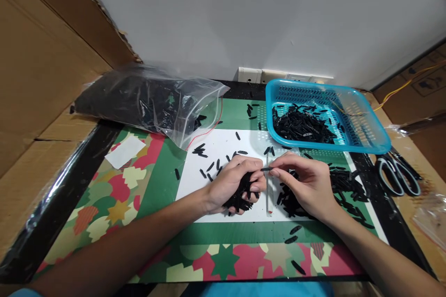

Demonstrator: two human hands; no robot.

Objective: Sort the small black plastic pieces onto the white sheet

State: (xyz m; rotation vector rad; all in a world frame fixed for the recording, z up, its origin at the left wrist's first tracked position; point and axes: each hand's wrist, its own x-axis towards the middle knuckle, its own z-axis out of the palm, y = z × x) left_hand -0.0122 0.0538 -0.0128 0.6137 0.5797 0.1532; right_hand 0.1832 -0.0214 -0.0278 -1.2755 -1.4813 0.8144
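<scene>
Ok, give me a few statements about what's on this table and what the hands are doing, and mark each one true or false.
1. The left hand holds a bunch of small black pieces. True.
2. The blue basket has nothing in it. False: a heap of black pieces lies inside it.
3. The right hand pinches a single black piece between its fingertips. True.
4. The scissors lie to the left of the plastic bag. False: they lie at the right edge of the table, beside the basket.
5. The plastic bag is filled with black pieces. True.
6. The hands work over a bare wooden surface. False: they are above a white sheet on a colourful mat.
</scene>
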